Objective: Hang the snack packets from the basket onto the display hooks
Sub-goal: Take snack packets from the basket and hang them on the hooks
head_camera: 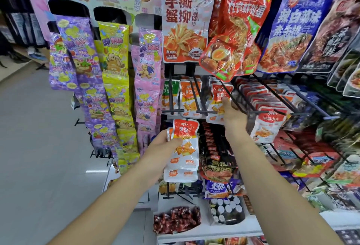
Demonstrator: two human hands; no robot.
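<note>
Left hand (165, 147) curls thumb and fingers round a stack of spare packets (184, 153), held low as ready stock. Right hand (233, 116) reaches the hanging packet (217, 96) on hook (228, 92), presumably to seat it. Its finger closure cannot be told.

Two hands, left (165, 145) and right (232, 114). Four candy strips: two purple (85, 59), one yellow (115, 53), one pink (148, 65). At least two packets (185, 133) held left.

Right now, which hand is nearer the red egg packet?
Right. The right hand is just below the red egg packet; the left hand, holding packets, is lower and further left.
</note>
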